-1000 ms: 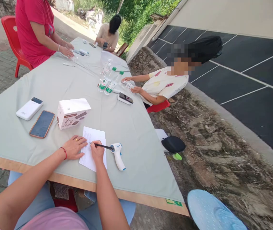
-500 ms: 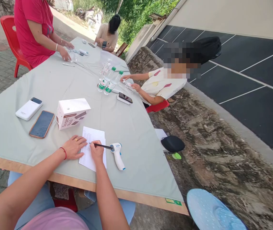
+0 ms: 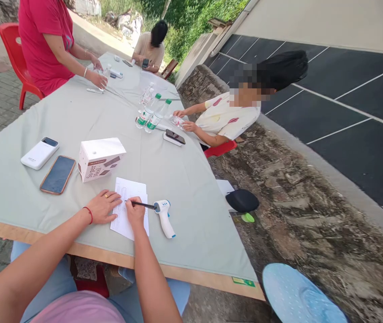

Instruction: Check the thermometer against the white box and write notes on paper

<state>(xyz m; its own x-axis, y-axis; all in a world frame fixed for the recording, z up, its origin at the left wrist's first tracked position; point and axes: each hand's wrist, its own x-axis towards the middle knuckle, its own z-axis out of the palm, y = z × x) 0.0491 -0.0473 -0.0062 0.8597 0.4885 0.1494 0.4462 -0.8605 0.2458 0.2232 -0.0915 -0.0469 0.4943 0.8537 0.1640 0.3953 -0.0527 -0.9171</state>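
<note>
My left hand [image 3: 103, 207] lies flat with fingers stretched, its fingertips on the left edge of a printed sheet of paper [image 3: 132, 187]. In my right hand [image 3: 135, 212] is a black pen [image 3: 145, 205], pinched with its tip on the paper. Just right of the pen, a white and blue infrared thermometer [image 3: 165, 219] rests on the table. A white and brown "Super Meal" box [image 3: 100, 160] stands beyond my left hand. To the box's left lie a smartphone [image 3: 58, 175] and a white power bank [image 3: 40, 153].
Green-capped water bottles [image 3: 153, 117] stand mid-table on the grey-green cloth [image 3: 110, 119]. Near them is another phone [image 3: 175, 136]. A person in red [image 3: 45, 45], one in a patterned shirt [image 3: 230, 117] and one at the far end [image 3: 151, 47] are around the table.
My hands and pen have barely moved. The person in red has shifted their hands over a clear item, and the person on the right has moved the clear bottle in their hands.
</note>
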